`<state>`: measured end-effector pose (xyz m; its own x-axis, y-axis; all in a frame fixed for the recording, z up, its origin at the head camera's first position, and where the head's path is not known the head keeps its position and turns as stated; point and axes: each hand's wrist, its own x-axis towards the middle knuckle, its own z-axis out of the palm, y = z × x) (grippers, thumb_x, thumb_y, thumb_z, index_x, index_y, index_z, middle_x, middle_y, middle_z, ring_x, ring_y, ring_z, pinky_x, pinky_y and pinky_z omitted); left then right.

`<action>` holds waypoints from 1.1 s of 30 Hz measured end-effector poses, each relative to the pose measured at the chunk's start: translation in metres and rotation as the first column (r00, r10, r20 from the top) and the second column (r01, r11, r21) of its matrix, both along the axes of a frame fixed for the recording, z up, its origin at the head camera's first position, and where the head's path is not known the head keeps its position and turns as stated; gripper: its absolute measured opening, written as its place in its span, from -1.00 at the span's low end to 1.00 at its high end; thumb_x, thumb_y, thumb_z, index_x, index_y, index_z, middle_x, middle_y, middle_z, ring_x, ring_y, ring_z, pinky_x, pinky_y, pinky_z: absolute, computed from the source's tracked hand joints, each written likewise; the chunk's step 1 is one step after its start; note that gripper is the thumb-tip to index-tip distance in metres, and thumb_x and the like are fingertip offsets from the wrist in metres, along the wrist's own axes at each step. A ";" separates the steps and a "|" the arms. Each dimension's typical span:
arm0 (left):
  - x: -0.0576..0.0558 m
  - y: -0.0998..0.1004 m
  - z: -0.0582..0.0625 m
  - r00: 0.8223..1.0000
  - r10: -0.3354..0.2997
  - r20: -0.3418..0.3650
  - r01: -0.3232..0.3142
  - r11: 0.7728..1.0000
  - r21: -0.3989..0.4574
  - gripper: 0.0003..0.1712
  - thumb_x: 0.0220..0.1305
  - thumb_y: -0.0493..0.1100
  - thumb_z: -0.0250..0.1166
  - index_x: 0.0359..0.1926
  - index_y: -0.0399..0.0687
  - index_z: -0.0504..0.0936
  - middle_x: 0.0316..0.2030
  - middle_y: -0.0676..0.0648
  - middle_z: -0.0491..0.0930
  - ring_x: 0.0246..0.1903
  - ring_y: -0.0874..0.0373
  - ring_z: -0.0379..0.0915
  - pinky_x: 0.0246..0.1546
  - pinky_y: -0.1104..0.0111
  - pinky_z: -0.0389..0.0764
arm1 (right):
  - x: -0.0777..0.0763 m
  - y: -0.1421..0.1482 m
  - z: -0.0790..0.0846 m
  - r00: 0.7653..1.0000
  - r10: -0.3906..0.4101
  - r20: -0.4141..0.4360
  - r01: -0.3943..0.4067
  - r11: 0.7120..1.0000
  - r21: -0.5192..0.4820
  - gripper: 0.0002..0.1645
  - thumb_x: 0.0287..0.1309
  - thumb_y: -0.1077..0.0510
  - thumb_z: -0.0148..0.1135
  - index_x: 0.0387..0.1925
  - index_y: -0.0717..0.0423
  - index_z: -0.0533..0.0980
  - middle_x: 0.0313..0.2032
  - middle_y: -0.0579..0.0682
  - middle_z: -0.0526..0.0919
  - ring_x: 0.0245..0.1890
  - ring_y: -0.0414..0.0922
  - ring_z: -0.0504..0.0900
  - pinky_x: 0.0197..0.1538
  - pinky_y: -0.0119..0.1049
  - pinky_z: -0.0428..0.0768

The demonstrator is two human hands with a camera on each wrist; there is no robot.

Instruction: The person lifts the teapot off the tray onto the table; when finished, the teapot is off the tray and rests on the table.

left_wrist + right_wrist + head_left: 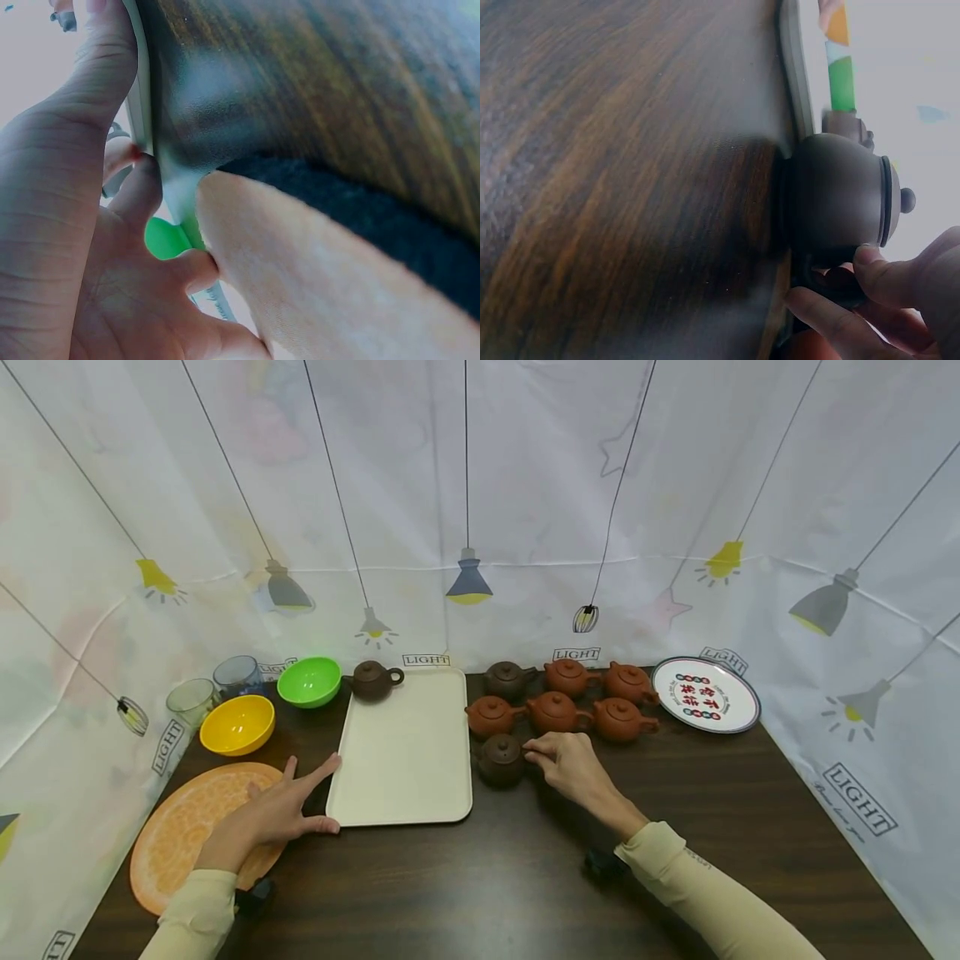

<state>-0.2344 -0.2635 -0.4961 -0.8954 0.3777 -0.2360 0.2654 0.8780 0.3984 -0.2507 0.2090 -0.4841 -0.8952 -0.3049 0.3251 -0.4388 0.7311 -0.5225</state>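
A dark brown teapot [501, 761] stands on the table just right of a cream tray [405, 752]. My right hand [567, 766] pinches its handle between thumb and fingers, as the right wrist view shows on the teapot [836, 195]. My left hand [288, 806] is spread at the tray's left edge, thumb and fingertips touching the rim. Another dark brown teapot [372, 680] sits at the tray's far left corner. Behind the gripped teapot stand several reddish-brown teapots [553, 712] and one more dark teapot [507, 680].
An orange oval mat [168, 835] lies under the left forearm. Beyond it are a yellow bowl [237, 727], a green bowl [309, 683], a clear glass [191, 700] and a bluish glass [238, 675]. A white plate [705, 695] lies at the back right, before a hanging cloth.
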 end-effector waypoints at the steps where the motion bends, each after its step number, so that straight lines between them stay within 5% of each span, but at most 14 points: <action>1: 0.000 0.000 0.001 1.000 -0.002 -0.004 0.002 1.000 0.002 0.30 0.13 0.51 0.47 0.73 0.27 0.04 0.59 -0.30 0.33 0.56 -0.76 -0.20 0.00 -0.91 -0.19 | 0.000 0.000 0.000 1.000 0.001 -0.006 -0.001 1.000 0.004 -0.82 0.32 0.26 0.47 -0.08 0.17 0.83 -0.18 0.05 0.89 -0.34 -0.12 0.84 -0.33 -0.34 0.72; 7: -0.001 0.000 0.003 1.000 -0.009 0.005 0.009 1.000 -0.011 0.32 0.16 0.51 0.44 0.74 0.19 0.02 0.62 -0.26 0.27 0.58 -0.73 -0.26 0.03 -0.90 -0.20 | -0.001 -0.001 0.003 1.000 0.005 -0.009 -0.005 1.000 0.010 -0.83 0.33 0.26 0.46 -0.08 0.15 0.82 -0.18 0.04 0.89 -0.31 -0.13 0.83 -0.28 -0.31 0.71; 14: -0.004 -0.004 0.000 1.000 0.005 0.008 -0.005 1.000 0.025 0.32 0.11 0.60 0.40 0.74 0.39 0.00 0.63 -0.24 0.26 0.58 -0.73 -0.25 0.05 -0.90 -0.27 | -0.002 0.002 0.011 0.998 0.041 0.043 -0.041 0.999 0.005 -0.75 0.32 0.26 0.47 0.01 0.19 0.79 -0.07 0.11 0.86 -0.17 0.02 0.84 -0.18 -0.11 0.78; 23: -0.001 0.000 0.006 0.999 0.012 0.035 -0.010 0.998 -0.055 0.33 0.16 0.52 0.44 0.75 0.17 0.00 0.64 -0.26 0.23 0.59 -0.70 -0.25 0.08 -0.88 -0.17 | -0.015 -0.017 0.056 0.996 0.085 0.041 -0.084 0.996 -0.033 -0.69 0.35 0.19 0.47 0.08 0.18 0.77 0.00 0.16 0.82 -0.15 0.01 0.83 -0.17 -0.11 0.77; 28: -0.003 0.002 0.003 0.999 0.012 0.036 -0.010 0.998 -0.059 0.32 0.16 0.52 0.45 0.74 0.19 0.01 0.68 -0.25 0.14 0.60 -0.69 -0.25 0.08 -0.88 -0.17 | -0.030 -0.042 0.077 0.982 0.141 0.125 -0.124 0.983 -0.133 -0.74 0.40 0.14 0.44 0.06 0.11 0.79 -0.03 0.11 0.82 -0.25 -0.06 0.86 -0.17 -0.15 0.81; 33: 0.000 0.000 0.002 1.000 0.010 0.025 -0.008 0.998 -0.054 0.31 0.15 0.53 0.44 0.74 0.25 0.03 0.67 -0.26 0.15 0.60 -0.68 -0.22 0.10 -0.88 -0.16 | -0.057 -0.079 0.075 0.939 0.198 0.280 -0.124 0.957 -0.263 -0.67 0.43 0.09 0.42 0.12 0.12 0.76 0.03 0.14 0.84 -0.16 0.02 0.89 -0.02 -0.09 0.83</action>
